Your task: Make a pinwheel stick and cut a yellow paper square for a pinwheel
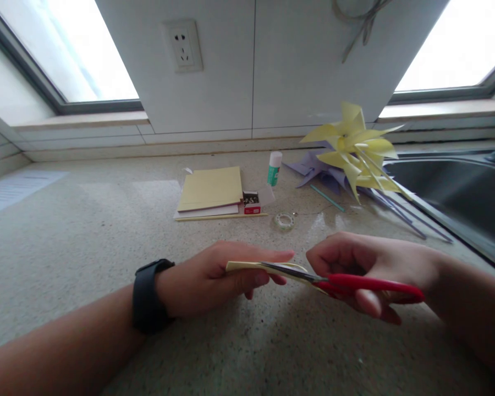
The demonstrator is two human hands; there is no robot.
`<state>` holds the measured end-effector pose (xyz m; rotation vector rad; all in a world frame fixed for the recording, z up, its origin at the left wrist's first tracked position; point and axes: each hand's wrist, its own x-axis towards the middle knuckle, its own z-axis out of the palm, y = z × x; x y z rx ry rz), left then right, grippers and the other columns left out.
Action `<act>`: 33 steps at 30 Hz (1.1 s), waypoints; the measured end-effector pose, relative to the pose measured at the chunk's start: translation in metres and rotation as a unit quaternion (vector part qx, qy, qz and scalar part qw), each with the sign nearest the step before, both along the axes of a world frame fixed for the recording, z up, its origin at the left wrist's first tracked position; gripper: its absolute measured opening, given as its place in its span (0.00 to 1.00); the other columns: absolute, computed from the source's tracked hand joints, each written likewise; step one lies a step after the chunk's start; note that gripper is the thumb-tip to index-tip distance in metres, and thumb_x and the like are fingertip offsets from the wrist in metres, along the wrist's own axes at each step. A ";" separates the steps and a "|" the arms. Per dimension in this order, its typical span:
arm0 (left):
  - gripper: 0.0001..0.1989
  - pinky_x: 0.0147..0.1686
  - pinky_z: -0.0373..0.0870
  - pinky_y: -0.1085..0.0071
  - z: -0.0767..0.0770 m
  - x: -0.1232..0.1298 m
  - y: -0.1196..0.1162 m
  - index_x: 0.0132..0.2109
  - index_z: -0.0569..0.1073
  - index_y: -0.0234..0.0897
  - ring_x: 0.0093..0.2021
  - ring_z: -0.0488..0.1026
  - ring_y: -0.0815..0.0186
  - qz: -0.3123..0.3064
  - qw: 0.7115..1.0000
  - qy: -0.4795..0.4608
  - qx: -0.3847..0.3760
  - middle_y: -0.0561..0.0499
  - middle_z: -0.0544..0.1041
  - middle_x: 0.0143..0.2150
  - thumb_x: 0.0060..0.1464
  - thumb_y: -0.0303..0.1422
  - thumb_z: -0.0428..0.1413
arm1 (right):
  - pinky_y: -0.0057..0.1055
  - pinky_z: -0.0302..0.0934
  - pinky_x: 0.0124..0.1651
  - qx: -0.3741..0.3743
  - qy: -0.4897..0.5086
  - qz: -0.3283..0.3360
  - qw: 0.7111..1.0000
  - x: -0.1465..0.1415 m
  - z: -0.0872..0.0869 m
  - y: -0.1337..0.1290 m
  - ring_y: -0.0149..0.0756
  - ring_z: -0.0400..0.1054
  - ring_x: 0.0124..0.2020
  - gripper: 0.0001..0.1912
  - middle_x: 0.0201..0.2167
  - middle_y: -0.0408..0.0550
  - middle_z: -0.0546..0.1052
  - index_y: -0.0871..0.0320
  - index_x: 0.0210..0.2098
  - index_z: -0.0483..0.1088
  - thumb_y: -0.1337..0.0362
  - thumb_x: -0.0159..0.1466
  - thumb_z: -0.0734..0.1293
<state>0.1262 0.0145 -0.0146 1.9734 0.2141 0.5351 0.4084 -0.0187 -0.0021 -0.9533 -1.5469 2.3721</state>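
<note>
"What's near us?"
"In the middle, the left hand (218,275) pinches yellow paper (240,266). The right hand (381,257) grips red scissors (371,282), with the blades along the paper."
"And past that?"
"A tape roll (284,226), then a red box (252,210) to its left. Farther off stands a glue stick (274,168). To its right is a yellow pinwheel (343,144), near the sink (445,179)."

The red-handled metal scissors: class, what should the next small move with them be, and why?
Probably a short, careful snip: the right hand holds the red-handled metal scissors with the blades lying along the pale yellow paper, which the left hand pinches between thumb and fingers. How far the blades are open is hard to tell.
</note>
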 end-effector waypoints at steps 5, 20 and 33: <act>0.24 0.40 0.71 0.69 -0.001 -0.003 -0.001 0.67 0.64 0.44 0.38 0.72 0.66 0.059 0.998 0.020 0.002 0.45 0.77 0.46 0.67 0.39 0.51 | 0.15 0.61 0.16 0.003 -0.007 -0.002 1.000 0.006 0.003 0.000 0.19 0.60 0.14 0.23 0.20 0.35 0.69 0.59 0.30 0.64 0.57 0.51 0.80; 0.48 0.59 0.60 0.52 -0.003 -0.004 0.005 0.67 0.64 0.46 0.59 0.63 0.48 0.041 0.990 0.005 -0.132 0.42 0.65 0.63 0.42 0.56 0.67 | 0.17 0.64 0.17 0.066 0.027 -0.009 0.997 0.012 -0.010 0.009 0.22 0.64 0.16 0.23 0.20 0.38 0.72 0.60 0.32 0.64 0.55 0.53 0.79; 0.45 0.34 0.63 0.74 -0.007 -0.004 0.004 0.65 0.67 0.46 0.37 0.65 0.67 0.055 0.941 -0.048 -0.331 0.51 0.72 0.42 0.40 0.45 0.72 | 0.18 0.61 0.16 0.090 0.018 -0.036 0.995 0.012 -0.009 0.010 0.21 0.62 0.16 0.21 0.23 0.37 0.70 0.60 0.32 0.63 0.56 0.55 0.77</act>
